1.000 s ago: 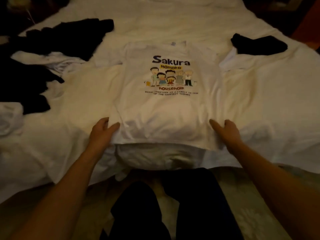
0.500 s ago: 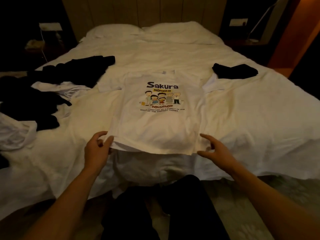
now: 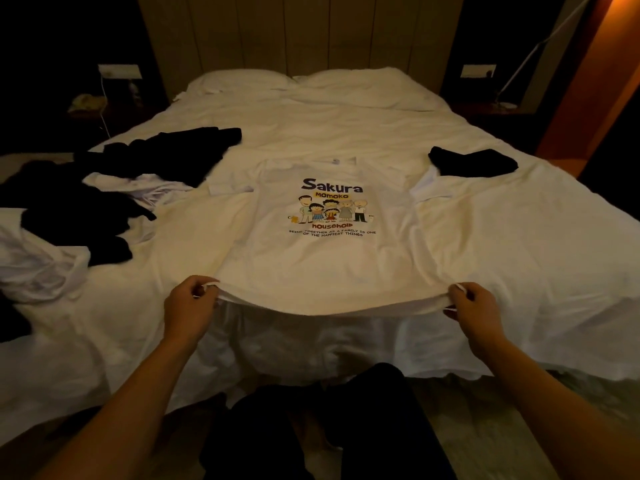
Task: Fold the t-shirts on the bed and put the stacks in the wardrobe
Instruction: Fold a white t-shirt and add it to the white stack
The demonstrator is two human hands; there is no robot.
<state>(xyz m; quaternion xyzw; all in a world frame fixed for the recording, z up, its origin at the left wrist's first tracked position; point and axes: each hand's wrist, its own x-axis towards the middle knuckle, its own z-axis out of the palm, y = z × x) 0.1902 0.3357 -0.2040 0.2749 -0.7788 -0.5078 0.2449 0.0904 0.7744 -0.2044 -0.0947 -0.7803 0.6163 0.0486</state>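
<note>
Both hands have closed on the hem since half a second ago, when my fingers were only reaching for its corners; the near edge is now lifted off the bed (image 3: 485,271).

Item: white t-shirt (image 3: 322,261), printed "Sakura Momoko household", lying face up mid-bed, collar toward the pillows (image 3: 294,83), sleeves spread.
Left hand (image 3: 187,308): grip clamped on the shirt's near left hem corner, fingers curled round the cloth.
Right hand (image 3: 476,313): grip clamped on the shirt's near right hem corner, likewise pinched.
Hem between my hands: raised, sagging slightly in the middle.

Left of the shirt: a heap of black garments (image 3: 104,192) mixed with white garments (image 3: 38,268), unfolded.
Right of the shirt's far sleeve: one black folded garment (image 3: 472,162), just beside the sleeve.
Beyond the shirt: pillows against the headboard (image 3: 298,32).
Below the shirt's hem: my dark trouser legs (image 3: 329,427) at the bed's foot.
</note>
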